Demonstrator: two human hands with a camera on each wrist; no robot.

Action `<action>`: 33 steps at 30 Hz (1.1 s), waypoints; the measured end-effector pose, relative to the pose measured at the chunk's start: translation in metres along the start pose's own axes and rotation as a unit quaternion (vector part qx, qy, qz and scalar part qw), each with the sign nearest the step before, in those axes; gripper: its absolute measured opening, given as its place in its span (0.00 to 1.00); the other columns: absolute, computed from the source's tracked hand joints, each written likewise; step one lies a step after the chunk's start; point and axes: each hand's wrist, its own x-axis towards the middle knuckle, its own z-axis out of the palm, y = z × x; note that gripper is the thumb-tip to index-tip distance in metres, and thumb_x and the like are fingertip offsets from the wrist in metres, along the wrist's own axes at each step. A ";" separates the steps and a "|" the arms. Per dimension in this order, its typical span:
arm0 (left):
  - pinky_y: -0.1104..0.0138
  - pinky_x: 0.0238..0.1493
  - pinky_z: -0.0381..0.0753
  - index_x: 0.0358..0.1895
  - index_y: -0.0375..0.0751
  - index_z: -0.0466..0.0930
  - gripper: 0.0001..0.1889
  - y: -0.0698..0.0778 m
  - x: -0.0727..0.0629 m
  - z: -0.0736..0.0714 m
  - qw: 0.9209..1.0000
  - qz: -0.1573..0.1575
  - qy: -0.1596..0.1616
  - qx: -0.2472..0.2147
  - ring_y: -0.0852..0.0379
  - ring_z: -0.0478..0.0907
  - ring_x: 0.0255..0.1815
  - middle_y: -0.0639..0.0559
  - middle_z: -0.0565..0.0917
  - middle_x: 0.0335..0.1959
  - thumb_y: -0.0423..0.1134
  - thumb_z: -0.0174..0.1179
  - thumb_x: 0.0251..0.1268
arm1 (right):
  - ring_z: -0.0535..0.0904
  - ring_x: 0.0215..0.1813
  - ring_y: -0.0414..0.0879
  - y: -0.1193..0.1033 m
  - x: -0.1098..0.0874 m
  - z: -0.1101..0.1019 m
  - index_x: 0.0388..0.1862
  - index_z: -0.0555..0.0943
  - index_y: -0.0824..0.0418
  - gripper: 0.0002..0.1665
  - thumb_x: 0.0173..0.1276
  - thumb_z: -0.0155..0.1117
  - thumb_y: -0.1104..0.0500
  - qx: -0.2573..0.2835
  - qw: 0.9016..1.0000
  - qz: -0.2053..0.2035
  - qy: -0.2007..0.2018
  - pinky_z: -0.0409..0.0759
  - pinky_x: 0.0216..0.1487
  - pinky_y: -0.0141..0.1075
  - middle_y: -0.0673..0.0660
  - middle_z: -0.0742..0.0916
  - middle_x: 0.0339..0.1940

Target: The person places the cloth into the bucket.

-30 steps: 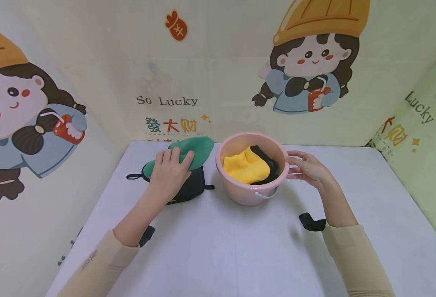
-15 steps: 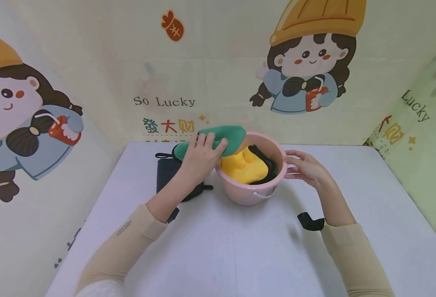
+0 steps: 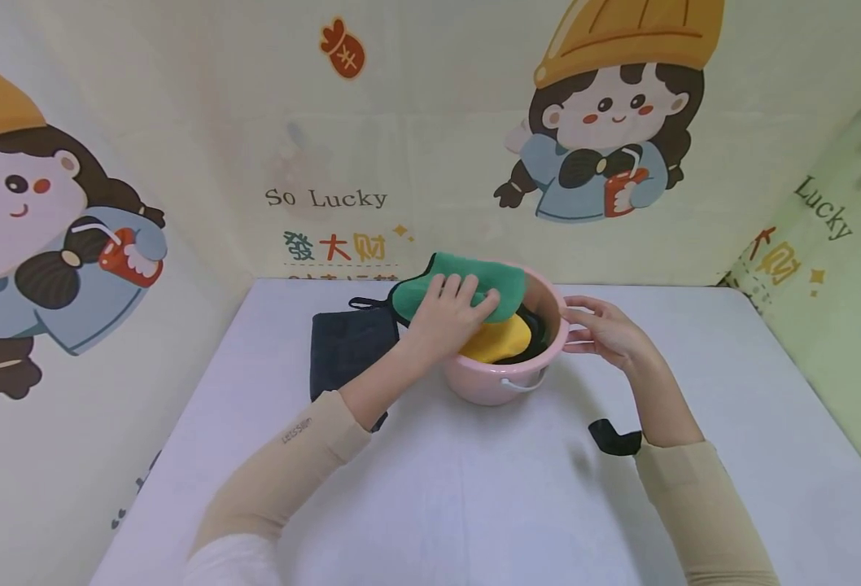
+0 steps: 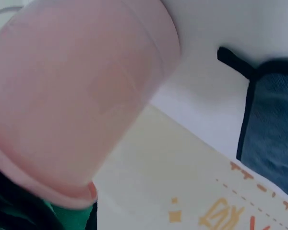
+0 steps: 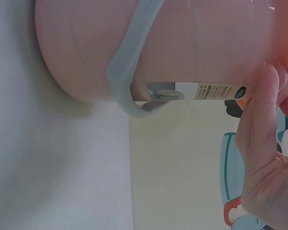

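My left hand (image 3: 447,319) grips a green cloth (image 3: 504,281) with black edging and a hanging loop, holding it over the left side of the pink bucket (image 3: 487,382). Part of the cloth hangs across the bucket's mouth. Inside the bucket lie a folded yellow cloth (image 3: 500,342) and something black beside it. My right hand (image 3: 609,330) rests its fairly straight fingertips against the bucket's right side, just below the rim. In the right wrist view the fingers (image 5: 265,110) lie along the outer wall. The left wrist view shows the bucket (image 4: 77,91) but not the hand's grip.
A dark blue-grey cloth (image 3: 350,346) with black edging lies flat left of the bucket, partly under my left forearm. The bucket's pale handle (image 5: 129,62) hangs down its side. The white table (image 3: 430,505) meets a printed backdrop (image 3: 445,163) behind.
My left hand has carried the green cloth right, from above the dark cloth to over the bucket, uncovering more of the dark cloth. The right hand stays at the bucket.
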 end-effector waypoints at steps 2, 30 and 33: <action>0.61 0.43 0.69 0.49 0.52 0.69 0.09 0.005 0.002 0.002 1.000 0.011 -0.001 -0.001 0.50 0.70 0.39 0.46 0.73 0.42 0.40 0.46 0.68 | 0.82 0.32 0.41 0.000 0.000 -0.001 0.66 0.54 0.68 0.35 0.68 0.55 0.55 0.002 1.000 -0.002 -0.003 0.81 0.37 0.35 0.48 0.81 0.37; 0.57 0.59 0.63 0.67 0.56 0.54 0.26 0.028 0.041 0.015 0.938 0.085 -0.310 -0.133 0.50 0.61 0.60 0.48 0.64 0.63 0.56 0.43 0.68 | 0.82 0.31 0.41 0.000 0.000 -0.001 0.64 0.56 0.66 0.31 0.68 0.54 0.56 0.020 1.000 -0.006 -0.011 0.81 0.36 0.35 0.49 0.82 0.31; 0.55 0.62 0.60 0.68 0.57 0.52 0.27 0.029 0.042 0.019 0.928 0.087 -0.333 -0.142 0.49 0.58 0.63 0.49 0.61 0.66 0.57 0.43 0.68 | 0.82 0.31 0.42 0.000 0.000 -0.001 0.64 0.56 0.66 0.31 0.68 0.54 0.57 0.024 1.000 -0.007 -0.013 0.81 0.36 0.35 0.49 0.82 0.31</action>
